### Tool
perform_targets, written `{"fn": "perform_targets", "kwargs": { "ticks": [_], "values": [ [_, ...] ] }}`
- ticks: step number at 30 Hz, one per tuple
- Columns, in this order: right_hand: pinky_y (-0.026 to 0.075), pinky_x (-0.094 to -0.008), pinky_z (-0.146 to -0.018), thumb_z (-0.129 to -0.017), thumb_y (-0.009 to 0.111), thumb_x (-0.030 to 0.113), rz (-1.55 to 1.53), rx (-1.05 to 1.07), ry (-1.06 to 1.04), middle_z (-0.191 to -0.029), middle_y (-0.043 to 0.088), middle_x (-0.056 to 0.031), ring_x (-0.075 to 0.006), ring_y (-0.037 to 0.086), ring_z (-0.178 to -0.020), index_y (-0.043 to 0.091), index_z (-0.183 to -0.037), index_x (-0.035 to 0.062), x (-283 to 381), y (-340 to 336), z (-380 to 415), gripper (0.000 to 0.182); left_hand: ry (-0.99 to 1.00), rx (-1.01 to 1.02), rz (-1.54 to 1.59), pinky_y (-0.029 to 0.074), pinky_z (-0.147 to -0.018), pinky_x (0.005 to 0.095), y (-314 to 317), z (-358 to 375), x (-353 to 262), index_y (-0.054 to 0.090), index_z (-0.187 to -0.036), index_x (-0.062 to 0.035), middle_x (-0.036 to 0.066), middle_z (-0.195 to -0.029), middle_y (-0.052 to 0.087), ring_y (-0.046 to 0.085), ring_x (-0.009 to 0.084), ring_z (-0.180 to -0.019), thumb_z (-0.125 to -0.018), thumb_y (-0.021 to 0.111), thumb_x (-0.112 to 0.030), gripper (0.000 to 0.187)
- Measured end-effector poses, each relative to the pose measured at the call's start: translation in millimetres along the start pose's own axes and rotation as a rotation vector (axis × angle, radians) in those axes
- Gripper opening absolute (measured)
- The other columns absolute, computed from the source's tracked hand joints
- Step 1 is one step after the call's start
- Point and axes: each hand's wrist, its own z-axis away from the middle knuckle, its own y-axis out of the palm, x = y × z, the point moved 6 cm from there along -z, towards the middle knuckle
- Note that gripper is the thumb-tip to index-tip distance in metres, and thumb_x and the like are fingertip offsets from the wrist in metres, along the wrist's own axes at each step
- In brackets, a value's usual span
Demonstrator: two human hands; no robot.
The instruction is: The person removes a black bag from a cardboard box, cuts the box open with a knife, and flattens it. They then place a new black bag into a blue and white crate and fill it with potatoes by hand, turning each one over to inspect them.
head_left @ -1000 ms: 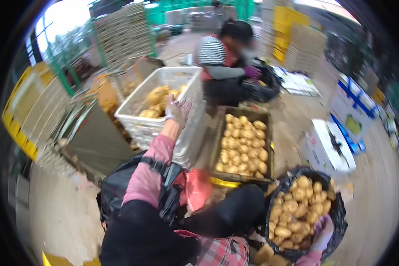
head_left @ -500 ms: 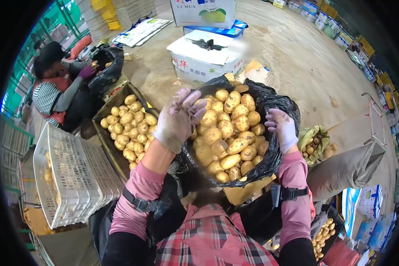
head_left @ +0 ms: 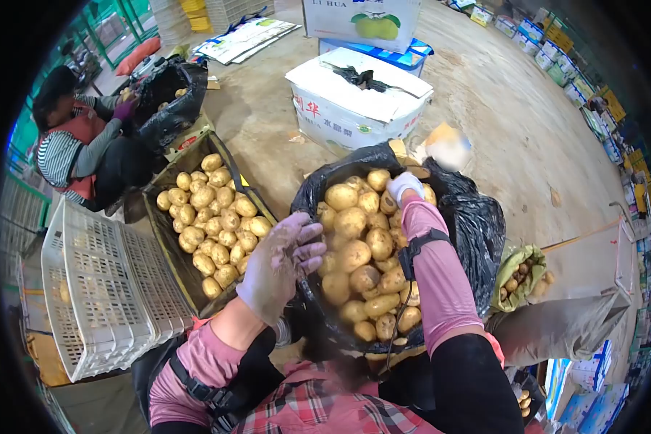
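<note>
Potatoes (head_left: pixel 354 254) fill a box lined with a black plastic bag (head_left: pixel 477 224) in front of me. My left hand (head_left: pixel 286 260), in a soiled white glove, hovers over the bag's left edge, palm turned toward the potatoes. Its fingers are apart and slightly bent, with nothing in them. At the far side of the bag my right hand (head_left: pixel 406 186), also gloved, reaches down onto the potatoes. Its fingertips are hidden, so I cannot see whether it grips one.
Left of the bag stands an open crate (head_left: pixel 195 286) of potatoes, beside a white plastic basket (head_left: pixel 98 282). A co-worker (head_left: pixel 76 145) sits at another black-lined box (head_left: pixel 170 101). Ahead is a closed white carton (head_left: pixel 333 119); a green sack (head_left: pixel 521 278) stands at right.
My right hand has moved left and forward from the bag's right rim onto the potatoes. My left hand has dropped lower and slightly left. The view has shifted.
</note>
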Motion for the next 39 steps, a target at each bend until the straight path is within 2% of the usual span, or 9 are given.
{"fn": "perform_targets", "kwargs": {
  "ticks": [3, 8, 11, 16, 19, 26, 29, 35, 39],
  "values": [
    [0.049, -0.0422, -0.098, -0.082, 0.065, 0.048, 0.038, 0.042, 0.009, -0.124, 0.064, -0.0231, -0.0329, 0.061, -0.119, 0.068, -0.117, 0.0001, 0.0, 1.3, -23.6, 0.060, -0.037, -0.014, 0.029, 0.052, -0.084, 0.0308, -11.6, -0.8, -3.6, 0.048, -0.137, -0.0070, 0.008, -0.121, 0.060, 0.062, 0.0185, -0.097, -0.104, 0.046, -0.028, 0.039],
    [0.049, -0.0329, -0.054, -0.069, 0.082, 0.020, -0.307, 0.215, -0.273, -0.083, 0.067, -0.0130, -0.0198, 0.061, -0.058, 0.047, -0.136, -0.0010, -6.9, 9.3, -8.3, 0.078, -0.013, 0.035, 0.085, 0.051, -0.084, 0.0310, -6.5, 6.0, -16.4, 0.049, -0.135, -0.0065, 0.008, -0.120, 0.061, 0.062, 0.0182, -0.098, -0.103, 0.047, -0.026, 0.038],
    [0.046, -0.0371, -0.100, -0.064, 0.082, 0.035, -0.009, 0.205, -0.243, -0.122, 0.065, -0.0212, -0.0299, 0.063, -0.116, 0.050, -0.136, 0.0139, 13.2, -16.2, 40.3, 0.082, 0.011, 0.049, 0.091, 0.051, -0.084, 0.0311, -4.4, 9.5, -19.0, 0.049, -0.135, -0.0062, 0.008, -0.119, 0.062, 0.062, 0.0179, -0.096, -0.103, 0.048, -0.027, 0.038],
    [0.046, -0.0413, -0.100, -0.063, 0.081, 0.033, -0.197, -0.008, -0.322, -0.118, 0.067, -0.0196, -0.0380, 0.062, -0.114, 0.052, -0.130, 0.0159, 17.2, -5.3, 69.4, 0.075, 0.054, 0.056, 0.083, 0.051, -0.082, 0.0316, -1.3, 5.4, -14.4, 0.051, -0.132, -0.0064, 0.009, -0.117, 0.062, 0.062, 0.0184, -0.094, -0.101, 0.052, -0.028, 0.038],
    [0.050, -0.0344, -0.091, -0.063, 0.087, 0.020, -0.534, -0.048, -0.360, -0.106, 0.067, -0.0139, -0.0262, 0.065, -0.100, 0.053, -0.124, 0.0113, -7.2, 6.3, 86.7, 0.070, 0.088, 0.047, 0.081, 0.051, -0.079, 0.0317, -8.6, -5.6, -3.3, 0.053, -0.128, -0.0073, 0.008, -0.113, 0.063, 0.062, 0.0184, -0.091, -0.101, 0.054, -0.026, 0.033],
    [0.044, -0.0328, -0.103, -0.073, 0.082, 0.006, -1.469, 0.433, -0.625, -0.127, 0.057, -0.0099, -0.0184, 0.055, -0.118, 0.039, -0.143, 0.0024, 6.2, -97.3, 242.4, 0.082, -0.221, 0.024, -0.126, 0.057, -0.073, 0.0339, 16.2, -3.3, 30.5, 0.051, -0.129, -0.0113, 0.012, -0.106, 0.065, 0.067, 0.0249, -0.086, -0.100, 0.049, -0.048, 0.047],
    [0.043, -0.0340, -0.106, -0.074, 0.083, 0.010, -1.492, 0.307, -0.841, -0.131, 0.054, -0.0099, -0.0194, 0.054, -0.119, 0.037, -0.145, 0.0032, 17.6, -116.5, 301.6, 0.085, -0.373, 0.564, -0.013, 0.060, -0.075, 0.0369, 51.3, 10.1, 41.1, 0.044, -0.140, -0.0112, 0.016, -0.120, 0.064, 0.068, 0.0296, -0.100, -0.100, 0.042, -0.056, 0.060],
    [0.055, -0.0262, -0.084, -0.089, 0.075, 0.025, -1.365, 0.332, -0.595, -0.131, 0.052, -0.0056, -0.0117, 0.055, -0.112, 0.041, -0.144, 0.0074, -5.4, -98.9, 310.4, 0.067, 0.396, 0.443, -0.415, 0.058, -0.091, 0.0436, 51.8, -13.7, 38.7, 0.041, -0.142, -0.0073, 0.014, -0.137, 0.054, 0.060, 0.0258, -0.119, -0.107, 0.036, -0.040, 0.049],
    [0.042, -0.0314, -0.106, -0.085, 0.076, 0.017, -1.478, 0.268, -0.840, -0.137, 0.048, -0.0062, -0.0164, 0.051, -0.121, 0.047, -0.138, 0.0037, -10.3, -106.0, 312.8, 0.062, -0.053, 0.476, 0.022, 0.054, -0.098, 0.0446, 73.7, 10.7, 34.5, 0.043, -0.140, -0.0057, 0.013, -0.137, 0.054, 0.058, 0.0250, -0.122, -0.107, 0.036, -0.035, 0.044]
  ]
}}
